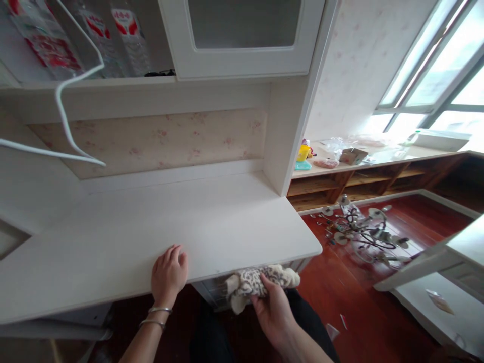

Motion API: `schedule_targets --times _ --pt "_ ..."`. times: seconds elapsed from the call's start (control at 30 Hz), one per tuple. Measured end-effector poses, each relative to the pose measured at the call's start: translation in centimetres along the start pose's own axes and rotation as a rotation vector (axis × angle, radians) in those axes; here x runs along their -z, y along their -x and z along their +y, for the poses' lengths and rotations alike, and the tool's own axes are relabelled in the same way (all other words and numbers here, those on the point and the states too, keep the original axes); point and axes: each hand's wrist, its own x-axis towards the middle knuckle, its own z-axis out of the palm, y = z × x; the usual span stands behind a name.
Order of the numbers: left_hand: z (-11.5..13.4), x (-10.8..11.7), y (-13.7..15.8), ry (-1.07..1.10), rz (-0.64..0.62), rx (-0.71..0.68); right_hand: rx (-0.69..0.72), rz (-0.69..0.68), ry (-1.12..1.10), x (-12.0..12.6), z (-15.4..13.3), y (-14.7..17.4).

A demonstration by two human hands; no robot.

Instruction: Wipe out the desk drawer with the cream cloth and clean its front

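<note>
My left hand (168,272) lies on the front edge of the white desk (212,222), palm down, holding nothing. Two bangles circle that wrist. Just below the desk's front edge, my right hand (274,307) grips a bunched cream cloth (251,282) with a dark grey pattern, thumb on top. The far side of the cloth, and whatever it touches there, are hidden. Behind it, part of a drawer unit (214,292) shows under the desktop.
Above the desk hangs a cabinet with a glass-panelled door (245,63) and plastic bottles (128,35). A white cable (64,116) dangles at left. A dismantled chandelier (366,232) lies on the red wood floor to the right, before a low shelf (340,184) holding bags and boxes.
</note>
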Motion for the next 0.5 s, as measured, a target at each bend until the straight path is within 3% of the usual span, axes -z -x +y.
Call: schedule_targets --times 0.23,0.37,0.5 --pt "0.0 0.2 -0.1 0.005 -0.011 0.014 -0.283 -0.187 -0.023 -1.6 9.7 -1.7" --pt "0.0 0.3 -0.1 0.028 -0.016 0.015 -0.258 -0.078 0.015 -0.1 12.6 -5.3" --pt "0.0 0.4 0.0 0.038 -0.027 0.033 -0.158 0.128 0.104 3.4 11.2 -9.3"
